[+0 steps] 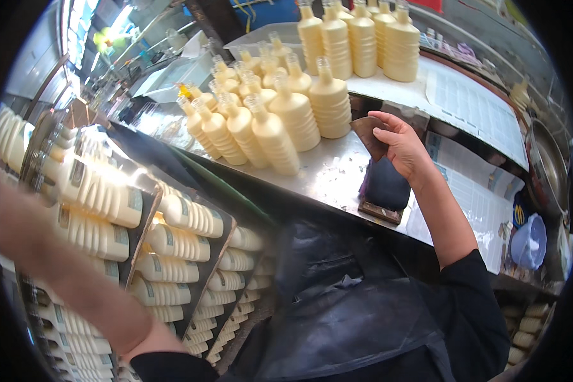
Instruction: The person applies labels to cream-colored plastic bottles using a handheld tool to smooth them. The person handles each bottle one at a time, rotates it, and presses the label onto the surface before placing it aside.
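Note:
My right hand [398, 143] pinches a thin, flat, dark brown piece [370, 135] with slanting sides, held above the metal tabletop. Close by on its left stands a group of cream-coloured ribbed bottles [293, 118] with clear open necks. Beneath the hand, a dark block-like object [387, 184] sits at the table's front edge; its kind is unclear. On the left, my bare forearm stretches, motion-blurred, across a rack of cream bottles [102, 191] lying on their sides. The left hand itself is cut off by the dark picture rim.
Taller cream bottles [363, 41] stand on a raised white shelf [420, 79] at the back. Printed sheets [477, 108] cover its right part. At far right are a light-blue plastic basin [528, 242] and a large round metal pan [547, 159]. Dark rack boards [143, 232] rise at left.

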### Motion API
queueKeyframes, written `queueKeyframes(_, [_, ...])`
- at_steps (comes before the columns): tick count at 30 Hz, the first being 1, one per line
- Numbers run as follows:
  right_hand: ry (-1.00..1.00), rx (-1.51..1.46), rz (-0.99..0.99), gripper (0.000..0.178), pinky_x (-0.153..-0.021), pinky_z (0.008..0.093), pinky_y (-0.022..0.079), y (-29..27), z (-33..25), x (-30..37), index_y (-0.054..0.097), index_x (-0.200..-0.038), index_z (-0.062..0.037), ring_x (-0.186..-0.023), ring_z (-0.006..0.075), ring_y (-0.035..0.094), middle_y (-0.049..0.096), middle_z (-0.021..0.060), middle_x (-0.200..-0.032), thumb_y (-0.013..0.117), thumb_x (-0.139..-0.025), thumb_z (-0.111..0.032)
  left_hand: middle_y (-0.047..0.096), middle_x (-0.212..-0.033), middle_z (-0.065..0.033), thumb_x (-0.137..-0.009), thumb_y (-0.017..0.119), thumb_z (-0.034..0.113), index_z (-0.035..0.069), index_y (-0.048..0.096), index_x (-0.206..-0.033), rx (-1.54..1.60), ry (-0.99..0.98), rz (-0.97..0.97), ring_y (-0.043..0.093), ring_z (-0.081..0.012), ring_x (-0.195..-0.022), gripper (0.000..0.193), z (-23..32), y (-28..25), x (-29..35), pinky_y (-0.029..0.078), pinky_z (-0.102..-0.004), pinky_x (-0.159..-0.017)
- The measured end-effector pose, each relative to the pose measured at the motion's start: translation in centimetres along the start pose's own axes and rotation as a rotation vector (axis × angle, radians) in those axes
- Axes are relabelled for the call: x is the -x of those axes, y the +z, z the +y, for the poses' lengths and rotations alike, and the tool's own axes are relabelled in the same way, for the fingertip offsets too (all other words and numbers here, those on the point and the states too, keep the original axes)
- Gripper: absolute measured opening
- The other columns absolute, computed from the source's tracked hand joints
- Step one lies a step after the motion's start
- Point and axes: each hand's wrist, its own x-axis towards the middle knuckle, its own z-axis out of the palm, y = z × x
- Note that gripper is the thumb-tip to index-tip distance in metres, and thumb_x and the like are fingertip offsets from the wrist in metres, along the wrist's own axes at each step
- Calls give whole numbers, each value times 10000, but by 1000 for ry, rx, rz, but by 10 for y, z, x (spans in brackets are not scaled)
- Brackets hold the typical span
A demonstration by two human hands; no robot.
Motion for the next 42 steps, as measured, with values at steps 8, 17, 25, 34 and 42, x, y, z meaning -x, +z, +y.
queueKeyframes(8, [92,-57,47,438,-929,289,543,-31,-20,77,579,-1421,-47,-1144,160,625,635,82,-1288,571,-987,16,451,-1522,-307,-907,748,210,-38,201,-1596,231,-767,-608,472,-389,-1406,914,-29,206,228,419,-426,-1135])
queueKeyframes(17, [128,-63,91,239,-884,281,532,-74,8,91,707,-1138,-11,-1039,142,654,703,78,-1128,550,-964,-59,758,-1052,-105,-899,777,163,-4,605,-1249,401,-519,-622,689,-163,-855,423,12,213,212,540,-323,-765])
queueKeyframes(25, [-44,665,-20,626,-772,317,546,-18,-25,92,632,-1313,-28,-850,154,683,727,148,-1157,807,-813,-362,763,-886,-99,-786,866,262,-28,655,-1086,717,-750,-739,689,-126,-760,468,106,250,142,553,-273,-716])
queueKeyframes(34, [118,356,-113,712,-1025,357,506,-79,-5,63,540,-1388,50,-1213,206,626,663,151,-1304,812,-835,-307,687,-1207,-129,-936,684,216,-6,603,-1347,1056,-754,-935,666,-206,-1104,475,158,333,253,528,-341,-954])
queueKeyframes(42, [286,315,-17,648,-897,336,547,-87,-3,64,612,-1341,50,-1043,200,685,713,175,-1178,740,-890,-397,416,-1535,-233,-885,727,136,56,72,-1645,1337,-1165,-1105,504,-313,-1363,1007,171,300,296,436,-425,-1124])
